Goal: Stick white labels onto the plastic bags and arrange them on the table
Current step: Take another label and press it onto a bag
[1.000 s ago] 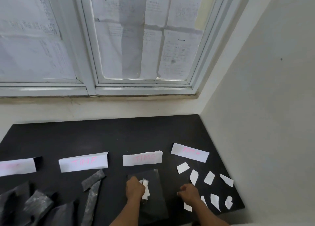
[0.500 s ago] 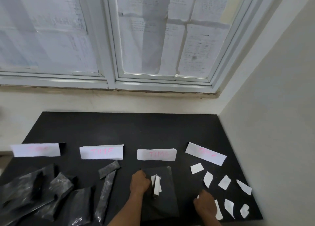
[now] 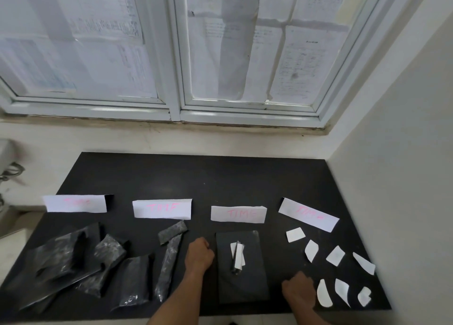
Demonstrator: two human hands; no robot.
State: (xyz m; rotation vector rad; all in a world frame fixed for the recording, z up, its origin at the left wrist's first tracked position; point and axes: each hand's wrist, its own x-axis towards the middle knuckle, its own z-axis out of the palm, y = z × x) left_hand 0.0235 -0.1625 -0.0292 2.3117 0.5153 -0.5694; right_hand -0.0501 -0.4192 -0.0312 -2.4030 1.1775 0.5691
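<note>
Black counter (image 3: 220, 177) fills the space under a big window (image 3: 175, 54) with papers on the glass. Four paper strips (image 3: 161, 209) with pink writing lie in a row across it.

One flat bag (image 3: 247, 288) lies in the middle, below the third strip. Some white labels (image 3: 239, 256) sit on top of it, bunched up, with a thin dark thing across them that I cannot make out. The left hand (image 3: 199, 254) is just beside the bag's left edge. Its fingers (image 3: 206, 246) are curled under, and I cannot tell if they pinch the bag. The right hand (image 3: 299, 291) is low on the right, next to the loose labels (image 3: 295, 234). Its fingers are curled too, and I cannot tell if they hold one.

What could go wrong? The labels on the bag look folded over each other, so they may stick together or go on crooked. The bag is thin and may slide or wrinkle if it is not held flat. A sleeve or wrist could brush the loose labels and push them off the edge. More bags (image 3: 73, 258) wait in a messy heap on the left, and these could get mixed up.
</note>
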